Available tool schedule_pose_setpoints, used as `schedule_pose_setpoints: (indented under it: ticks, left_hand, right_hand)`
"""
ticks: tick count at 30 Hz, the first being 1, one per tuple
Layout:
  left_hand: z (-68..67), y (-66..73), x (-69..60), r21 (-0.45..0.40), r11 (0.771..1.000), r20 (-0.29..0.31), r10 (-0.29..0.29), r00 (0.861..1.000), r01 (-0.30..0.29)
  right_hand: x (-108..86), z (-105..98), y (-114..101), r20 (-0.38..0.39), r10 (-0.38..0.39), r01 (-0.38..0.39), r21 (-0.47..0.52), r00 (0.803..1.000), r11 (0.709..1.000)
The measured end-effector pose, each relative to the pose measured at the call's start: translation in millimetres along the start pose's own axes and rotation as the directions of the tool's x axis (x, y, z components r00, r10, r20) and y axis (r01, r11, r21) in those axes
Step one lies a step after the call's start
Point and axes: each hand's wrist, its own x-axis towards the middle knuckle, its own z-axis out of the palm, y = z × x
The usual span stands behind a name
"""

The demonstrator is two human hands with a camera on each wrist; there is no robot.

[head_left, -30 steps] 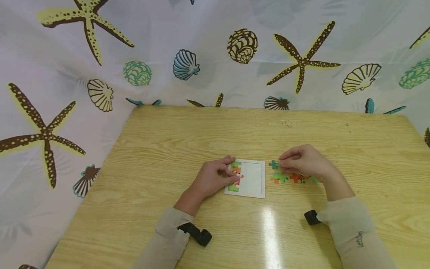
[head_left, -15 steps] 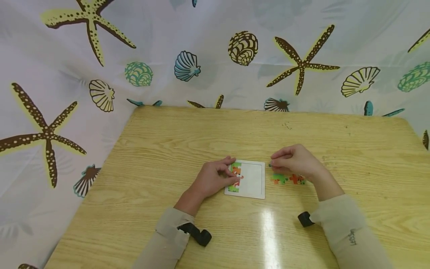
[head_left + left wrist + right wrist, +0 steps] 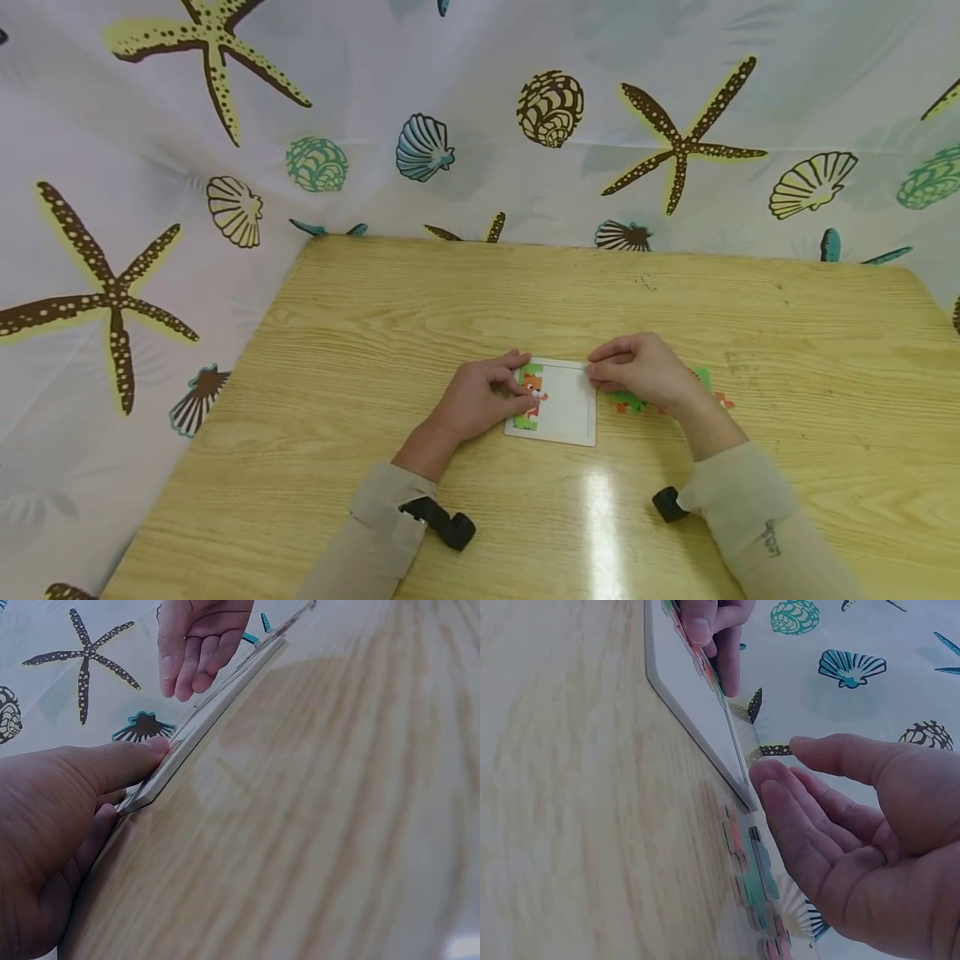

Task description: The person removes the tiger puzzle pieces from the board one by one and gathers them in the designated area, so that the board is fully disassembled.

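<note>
A small white jigsaw puzzle board (image 3: 567, 408) lies on the table, with a strip of fitted pieces (image 3: 532, 385) showing an orange animal on green along its left side. My left hand (image 3: 474, 402) holds that side, thumb on top of the strip and another finger at the far left corner. By the far right corner hovers my right hand (image 3: 643, 368). In the right wrist view its thumb and fingers are bent a little and apart, and no piece shows between them. Loose puzzle pieces (image 3: 756, 881) lie beneath it, partly hidden in the head view.
The wooden table (image 3: 420, 308) reaches back to a white curtain (image 3: 480, 100) printed with starfish and shells. Each sleeve carries a black wrist camera mount, one at the left cuff (image 3: 450, 527) and one at the right (image 3: 670, 504).
My right hand has shifted left, from over the loose pieces to the board's far right corner. The green piece near its fingertips has gone out of sight. My left hand stays put.
</note>
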Motion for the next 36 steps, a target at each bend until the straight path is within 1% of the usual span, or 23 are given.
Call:
schedule_pose_setpoints:
  ticks: [3,5,8,10,13,16,20,25,30,36]
  left_hand:
    - [0.1,1.3,0.6,-0.002,1.000,-0.002,-0.006,1.000,0.006]
    - [-0.4,1.7,1.3,0.002,1.000,0.000,-0.012,1.000,0.012]
    - [-1.2,1.5,1.0,0.020,1.000,-0.001,0.002,1.000,-0.002]
    - [-1.8,0.8,0.9,0.033,0.999,-0.013,0.017,1.000,-0.016]
    - [-2.3,-0.3,1.5,0.048,0.998,-0.028,0.035,0.999,-0.033]
    - [-2.2,0.0,1.8,0.052,0.998,-0.019,0.039,0.999,-0.038]
    - [-0.9,1.2,1.2,0.050,0.998,0.006,0.024,1.000,-0.024]
    - [-1.2,1.7,2.3,0.059,0.998,0.001,0.002,1.000,-0.002]
    - [-1.2,1.3,2.9,0.055,0.998,-0.001,0.010,1.000,-0.010]
    - [0.6,-0.1,2.1,0.058,0.998,0.002,0.015,1.000,-0.016]
  right_hand:
    - [1.5,4,-1,-0.004,-0.009,0.009,-0.008,1.000,1.000]
    - [2.8,6,-1,-0.010,-0.001,0.001,-0.008,1.000,1.000]
    - [3.9,10,-3,-0.021,0.006,-0.006,0.003,1.000,1.000]
    - [5.8,14,-4,-0.036,0.007,-0.006,0.019,0.999,1.000]
    - [8.8,19,-6,-0.042,-0.007,0.009,0.042,0.999,0.999]
    - [9.5,22,-6,-0.050,-0.004,0.007,0.057,0.999,0.998]
    - [7.3,23,-5,-0.047,0.009,-0.006,0.057,0.999,0.998]
    - [6.7,25,-8,-0.044,0.002,-0.001,0.030,0.999,1.000]
    - [8.4,28,-9,-0.031,-0.015,0.015,0.003,0.999,1.000]
    - [10.0,35,-9,-0.016,-0.021,0.021,0.028,1.000,0.999]
